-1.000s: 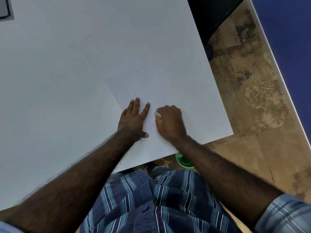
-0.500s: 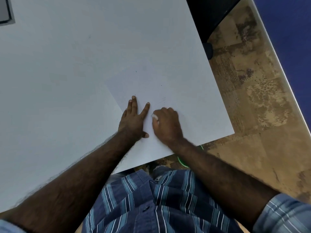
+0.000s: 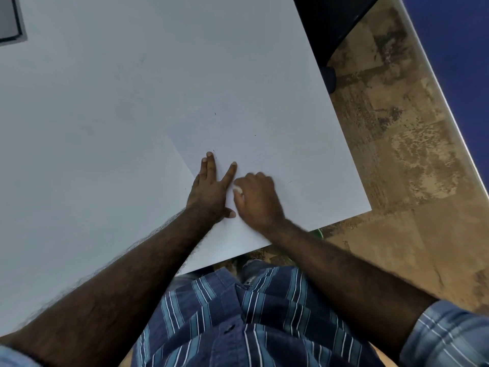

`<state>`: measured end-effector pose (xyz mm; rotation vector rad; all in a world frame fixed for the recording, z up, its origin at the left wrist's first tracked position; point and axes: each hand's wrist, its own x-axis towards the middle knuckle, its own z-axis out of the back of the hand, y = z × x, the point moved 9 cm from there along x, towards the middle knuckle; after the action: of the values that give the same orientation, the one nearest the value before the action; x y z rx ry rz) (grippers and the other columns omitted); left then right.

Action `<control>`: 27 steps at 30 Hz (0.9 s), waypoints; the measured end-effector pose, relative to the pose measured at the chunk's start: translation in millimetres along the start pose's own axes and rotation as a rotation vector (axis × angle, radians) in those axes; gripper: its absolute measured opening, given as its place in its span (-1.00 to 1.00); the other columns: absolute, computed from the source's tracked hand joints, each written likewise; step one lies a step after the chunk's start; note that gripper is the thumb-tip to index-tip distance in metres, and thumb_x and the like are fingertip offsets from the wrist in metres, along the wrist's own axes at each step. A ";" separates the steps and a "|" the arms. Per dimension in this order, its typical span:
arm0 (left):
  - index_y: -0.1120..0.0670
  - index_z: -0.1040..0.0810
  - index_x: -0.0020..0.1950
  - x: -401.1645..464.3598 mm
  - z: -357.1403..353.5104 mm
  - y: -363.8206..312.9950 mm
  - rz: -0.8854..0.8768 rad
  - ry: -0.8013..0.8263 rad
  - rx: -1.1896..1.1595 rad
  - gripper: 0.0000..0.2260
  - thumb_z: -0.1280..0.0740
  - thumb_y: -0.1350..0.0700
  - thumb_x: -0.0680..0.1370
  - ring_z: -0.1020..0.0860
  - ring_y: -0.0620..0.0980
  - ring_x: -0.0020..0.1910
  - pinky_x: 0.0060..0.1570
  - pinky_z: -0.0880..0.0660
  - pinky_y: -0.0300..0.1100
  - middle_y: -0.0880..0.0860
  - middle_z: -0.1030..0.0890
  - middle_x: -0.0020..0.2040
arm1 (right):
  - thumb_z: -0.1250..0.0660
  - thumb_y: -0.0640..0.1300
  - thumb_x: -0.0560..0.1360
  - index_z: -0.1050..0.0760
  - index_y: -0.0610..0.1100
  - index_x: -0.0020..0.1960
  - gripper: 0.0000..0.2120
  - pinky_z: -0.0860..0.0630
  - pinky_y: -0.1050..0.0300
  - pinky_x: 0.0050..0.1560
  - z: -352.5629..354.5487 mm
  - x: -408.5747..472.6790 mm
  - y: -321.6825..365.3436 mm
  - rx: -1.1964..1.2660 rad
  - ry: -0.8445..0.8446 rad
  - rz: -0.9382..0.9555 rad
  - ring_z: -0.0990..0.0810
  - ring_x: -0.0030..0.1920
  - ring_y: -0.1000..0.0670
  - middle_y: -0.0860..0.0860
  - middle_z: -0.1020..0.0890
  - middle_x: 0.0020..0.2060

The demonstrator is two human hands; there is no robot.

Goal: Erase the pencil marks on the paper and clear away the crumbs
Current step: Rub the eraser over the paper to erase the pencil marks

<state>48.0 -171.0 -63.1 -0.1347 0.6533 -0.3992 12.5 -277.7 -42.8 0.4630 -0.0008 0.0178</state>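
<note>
A white sheet of paper (image 3: 264,123) lies on the white table (image 3: 79,154), near its front right corner. My left hand (image 3: 211,189) rests flat on the paper with straight, spread fingers, pinning it down. My right hand (image 3: 258,198) is just to its right, fingers curled round a small white eraser (image 3: 237,188) whose tip shows at the fingertips, pressed on the paper. Faint pencil strokes (image 3: 255,158) remain beyond the right hand. Tiny dark crumbs (image 3: 215,114) dot the sheet.
The table's right edge (image 3: 344,144) and front edge run close to my hands, with a mottled brown floor (image 3: 397,154) beyond. A dark object (image 3: 330,22) stands past the far right corner. A grey panel (image 3: 9,19) lies at the table's far left. A green item (image 3: 318,232) peeks from under the table edge.
My right hand with the eraser has slid left and slightly toward me, closing on my left index finger. My left hand stays on the paper, its fingers stretched a little farther forward.
</note>
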 end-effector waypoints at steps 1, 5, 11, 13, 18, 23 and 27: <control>-0.11 0.26 0.68 -0.2 0.1 -0.3 -0.006 -0.002 0.008 0.21 -0.61 -0.18 0.38 0.34 0.26 0.63 0.61 -0.01 0.12 0.27 0.45 0.59 | -0.29 -0.09 0.66 -0.66 -0.15 0.16 -0.78 -0.50 -0.12 0.07 -4.1 -5.3 8.9 -0.008 0.022 0.060 -0.59 0.00 -0.13 -0.07 -0.68 -0.02; -0.15 0.27 0.68 -0.1 -0.3 1.1 0.009 0.003 -0.029 0.21 -0.62 -0.13 0.38 0.36 0.22 0.63 0.61 0.01 0.10 0.22 0.48 0.59 | -0.22 -0.06 0.57 -0.66 -0.13 0.02 -0.74 -0.52 -0.12 -0.02 18.1 18.7 -31.0 -0.031 -0.096 -0.075 -0.60 -0.09 -0.22 -0.08 -0.67 -0.13; -0.12 0.27 0.68 -0.4 0.5 1.7 0.015 -0.012 -0.042 0.24 -0.64 -0.12 0.37 0.34 0.21 0.64 0.61 -0.01 0.09 0.20 0.47 0.60 | -0.32 -0.13 0.57 -0.63 -0.15 -0.01 -0.87 -0.50 -0.12 -0.04 26.9 25.5 -39.9 -0.042 -0.139 -0.168 -0.58 -0.12 -0.20 -0.08 -0.64 -0.16; -0.07 0.29 0.68 0.0 0.9 1.6 0.016 -0.012 -0.033 0.26 -0.63 -0.14 0.36 0.33 0.22 0.64 0.61 -0.01 0.07 0.22 0.45 0.61 | -0.32 -0.13 0.62 -0.65 -0.16 0.08 -0.84 -0.51 -0.13 0.00 7.8 11.1 -8.9 -0.013 -0.025 -0.024 -0.59 -0.07 -0.16 -0.08 -0.66 -0.10; -0.02 0.30 0.68 -0.7 2.2 0.8 0.019 -0.014 -0.027 0.27 -0.63 -0.15 0.36 0.32 0.22 0.64 0.61 0.00 0.06 0.22 0.43 0.61 | -0.34 -0.12 0.59 -0.65 -0.14 0.04 -0.86 -0.49 -0.12 -0.01 14.5 14.9 -21.6 -0.032 -0.049 0.032 -0.59 -0.08 -0.19 -0.07 -0.66 -0.11; -0.03 0.31 0.68 -1.2 2.3 0.8 0.027 -0.013 -0.030 0.27 -0.64 -0.13 0.36 0.33 0.20 0.64 0.60 0.00 0.07 0.20 0.45 0.61 | -0.33 -0.12 0.56 -0.61 -0.15 -0.07 -0.88 -0.51 -0.14 -0.05 35.7 36.6 -59.0 -0.044 -0.159 -0.218 -0.58 -0.14 -0.21 -0.07 -0.64 -0.20; -0.02 0.30 0.68 -0.9 2.3 0.9 0.018 -0.013 -0.021 0.26 -0.63 -0.15 0.36 0.32 0.22 0.64 0.61 0.00 0.06 0.23 0.43 0.61 | -0.32 -0.10 0.62 -0.65 -0.16 0.07 -0.82 -0.52 -0.13 0.04 5.8 17.5 -2.6 0.028 0.026 -0.002 -0.60 -0.06 -0.16 -0.08 -0.68 -0.09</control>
<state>49.0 -169.8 -61.0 -0.1515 0.6458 -0.3734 30.1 -282.3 -38.7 0.4910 0.0252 0.0219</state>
